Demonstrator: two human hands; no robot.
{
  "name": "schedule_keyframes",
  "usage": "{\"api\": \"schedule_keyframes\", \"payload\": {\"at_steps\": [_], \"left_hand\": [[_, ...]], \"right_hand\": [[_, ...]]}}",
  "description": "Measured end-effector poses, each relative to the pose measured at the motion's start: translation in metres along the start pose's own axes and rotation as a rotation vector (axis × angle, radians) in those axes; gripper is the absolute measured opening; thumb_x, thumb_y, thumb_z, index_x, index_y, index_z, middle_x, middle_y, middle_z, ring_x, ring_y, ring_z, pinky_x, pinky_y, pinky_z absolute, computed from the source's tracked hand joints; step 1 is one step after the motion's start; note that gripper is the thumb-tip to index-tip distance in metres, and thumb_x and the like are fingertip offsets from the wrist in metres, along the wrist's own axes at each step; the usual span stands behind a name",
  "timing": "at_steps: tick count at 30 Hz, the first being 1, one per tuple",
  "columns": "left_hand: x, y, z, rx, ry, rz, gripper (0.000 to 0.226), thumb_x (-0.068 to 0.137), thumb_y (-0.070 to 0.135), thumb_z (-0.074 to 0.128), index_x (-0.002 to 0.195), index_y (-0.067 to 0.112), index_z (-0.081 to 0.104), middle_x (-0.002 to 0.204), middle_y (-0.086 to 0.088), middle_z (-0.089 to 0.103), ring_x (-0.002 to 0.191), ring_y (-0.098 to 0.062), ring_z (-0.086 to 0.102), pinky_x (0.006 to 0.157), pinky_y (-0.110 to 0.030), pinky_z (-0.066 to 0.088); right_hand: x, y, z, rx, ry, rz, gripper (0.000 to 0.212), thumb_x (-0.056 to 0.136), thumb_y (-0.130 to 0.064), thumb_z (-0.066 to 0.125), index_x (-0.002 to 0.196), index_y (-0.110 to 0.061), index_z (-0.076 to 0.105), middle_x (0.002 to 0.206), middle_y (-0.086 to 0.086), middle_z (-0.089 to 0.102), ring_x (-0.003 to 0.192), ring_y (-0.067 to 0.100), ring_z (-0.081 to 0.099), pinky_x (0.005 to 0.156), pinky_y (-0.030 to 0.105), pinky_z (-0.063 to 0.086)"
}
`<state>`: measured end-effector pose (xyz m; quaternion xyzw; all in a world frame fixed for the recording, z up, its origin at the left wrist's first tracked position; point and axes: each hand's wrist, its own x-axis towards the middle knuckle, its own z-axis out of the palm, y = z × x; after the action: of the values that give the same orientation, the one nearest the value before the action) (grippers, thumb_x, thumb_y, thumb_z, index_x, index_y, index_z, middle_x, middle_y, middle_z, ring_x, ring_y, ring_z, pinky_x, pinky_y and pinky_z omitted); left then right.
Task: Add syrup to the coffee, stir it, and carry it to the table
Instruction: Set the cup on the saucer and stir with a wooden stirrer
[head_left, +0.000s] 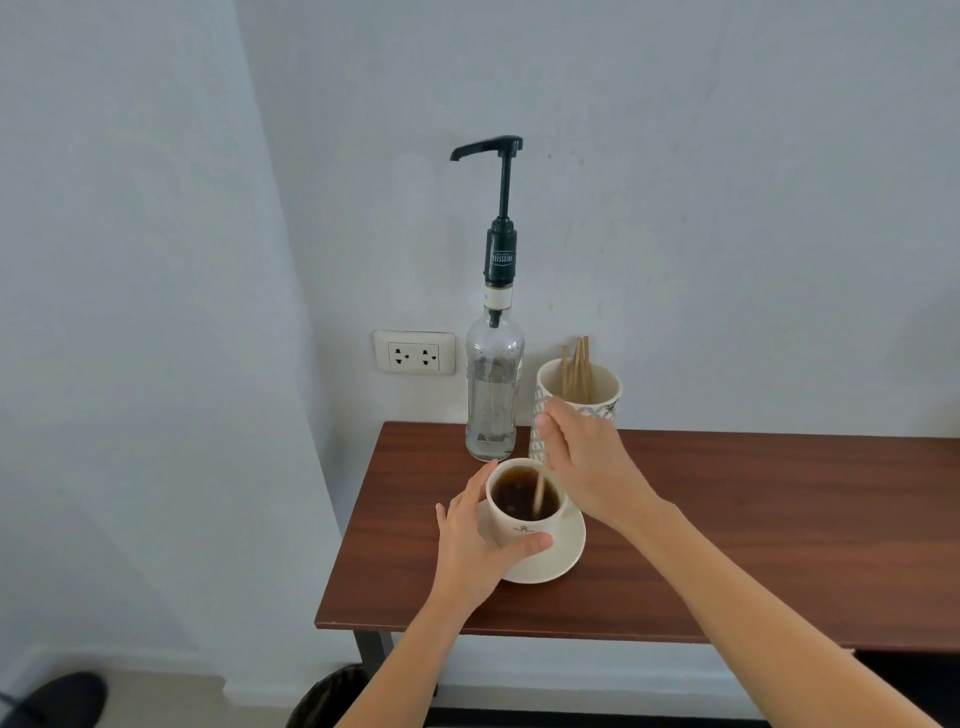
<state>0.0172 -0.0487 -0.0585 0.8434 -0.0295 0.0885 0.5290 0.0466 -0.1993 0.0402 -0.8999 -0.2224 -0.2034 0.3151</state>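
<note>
Now the left hand cups the coffee cup on its saucer at the bench edge, while the right hand pinches what looks like a wooden stirrer; slow, small circles should avoid slopping.

Room corner, pale walls.
Double socket on wall above brown wood tabletop; light floor below, dark table leg.

Cream cup (dark coffee), reddish-brown table, lattice-patterned stirrer holder.
</note>
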Motion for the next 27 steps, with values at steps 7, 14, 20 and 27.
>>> {"api": "schedule_keyframes", "payload": {"at_steps": [7, 14, 20, 27], "left_hand": [[0.0, -0.001, 0.0, -0.01, -0.004, 0.012, 0.093, 0.055, 0.068, 0.081, 0.137, 0.046, 0.042, 0.137, 0.025, 0.054, 0.136, -0.005, 0.043, 0.122, -0.058, 0.003], [0.0, -0.001, 0.0, -0.008, -0.002, 0.006, 0.093, 0.056, 0.065, 0.083, 0.137, 0.045, 0.042, 0.135, 0.026, 0.055, 0.135, -0.003, 0.043, 0.121, -0.056, 0.001], [-0.001, 0.0, 0.0, -0.003, -0.004, 0.008, 0.095, 0.053, 0.07, 0.079, 0.137, 0.048, 0.04, 0.136, 0.024, 0.056, 0.137, -0.006, 0.043, 0.121, -0.056, 0.001], [0.0, -0.001, 0.0, -0.015, 0.001, 0.018, 0.097, 0.052, 0.073, 0.078, 0.138, 0.045, 0.042, 0.135, 0.023, 0.056, 0.136, -0.005, 0.044, 0.122, -0.057, 0.001]], "right_hand": [[0.006, 0.001, -0.001, -0.099, 0.02, 0.012, 0.022, 0.104, -0.022, 0.038, 0.083, -0.016, 0.043, 0.054, -0.003, 0.048, 0.047, 0.016, 0.048, 0.05, 0.036, 0.041], [0.009, -0.002, -0.001, -0.075, 0.001, 0.014, 0.02, 0.105, -0.022, 0.039, 0.085, -0.022, 0.04, 0.055, -0.006, 0.049, 0.048, 0.01, 0.05, 0.05, 0.033, 0.04], [0.006, -0.012, 0.0, 0.074, -0.004, -0.004, 0.025, 0.105, -0.02, 0.038, 0.083, -0.014, 0.048, 0.059, 0.004, 0.063, 0.055, 0.02, 0.061, 0.062, 0.04, 0.053], [0.006, -0.016, 0.002, 0.089, -0.059, 0.028, 0.026, 0.105, -0.019, 0.039, 0.083, -0.011, 0.05, 0.062, 0.009, 0.065, 0.055, 0.022, 0.062, 0.063, 0.041, 0.054]]}}
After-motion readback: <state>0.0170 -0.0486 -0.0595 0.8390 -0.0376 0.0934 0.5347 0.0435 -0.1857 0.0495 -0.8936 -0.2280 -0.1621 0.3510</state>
